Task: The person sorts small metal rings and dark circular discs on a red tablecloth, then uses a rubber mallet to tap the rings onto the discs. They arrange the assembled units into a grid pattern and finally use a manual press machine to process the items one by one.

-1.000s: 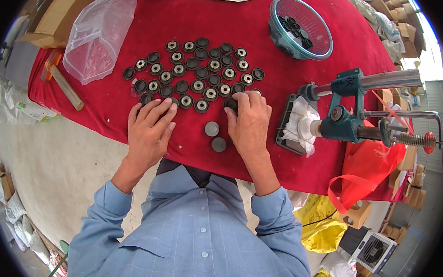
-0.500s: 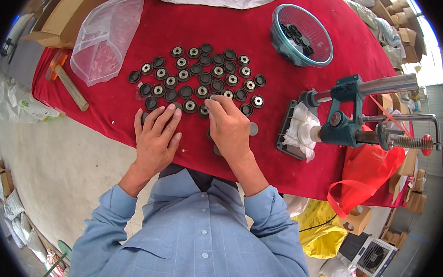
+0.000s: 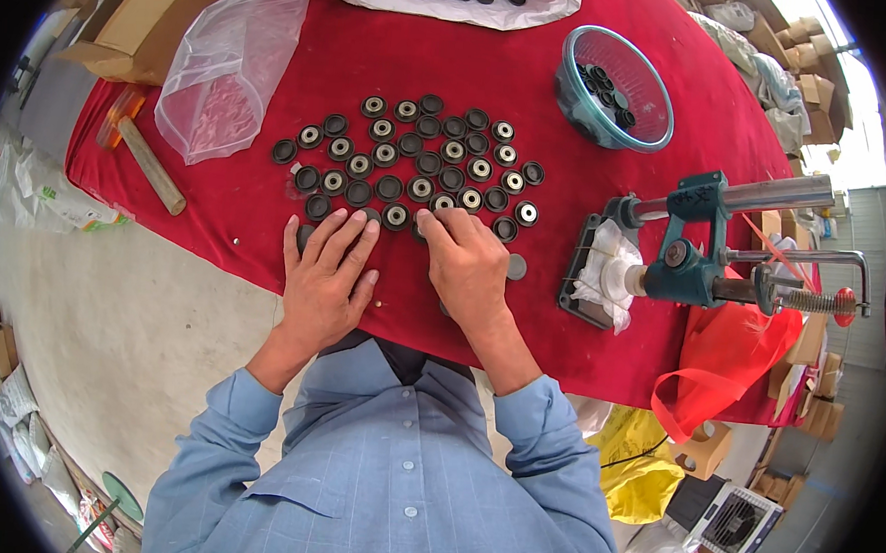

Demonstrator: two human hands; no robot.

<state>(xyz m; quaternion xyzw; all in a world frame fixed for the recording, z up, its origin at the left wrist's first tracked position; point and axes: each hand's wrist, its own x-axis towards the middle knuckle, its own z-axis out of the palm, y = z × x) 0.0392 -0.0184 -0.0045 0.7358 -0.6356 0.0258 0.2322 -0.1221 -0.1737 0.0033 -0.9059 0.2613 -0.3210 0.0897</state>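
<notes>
The left hand lies flat, fingers spread, on the red cloth, gripping nothing. The right hand sits just beside it, fingers curled down onto the cloth; whether it pinches anything cannot be told. The black round discs lie spread just beyond both sets of fingertips, the nearest touching them. One loose disc lies just right of the right hand, and a teal hand press stands farther right.

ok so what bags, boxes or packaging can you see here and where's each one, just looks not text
Clear plastic bag: far left on the red cloth, crumpled, see-through.
White plastic sheet: far edge, holding black discs.
Cardboard box: top left corner, flat, brown.
Red plastic bag: hangs off the right edge, below the teal press.
Yellow bag: on the floor, lower right.
</notes>
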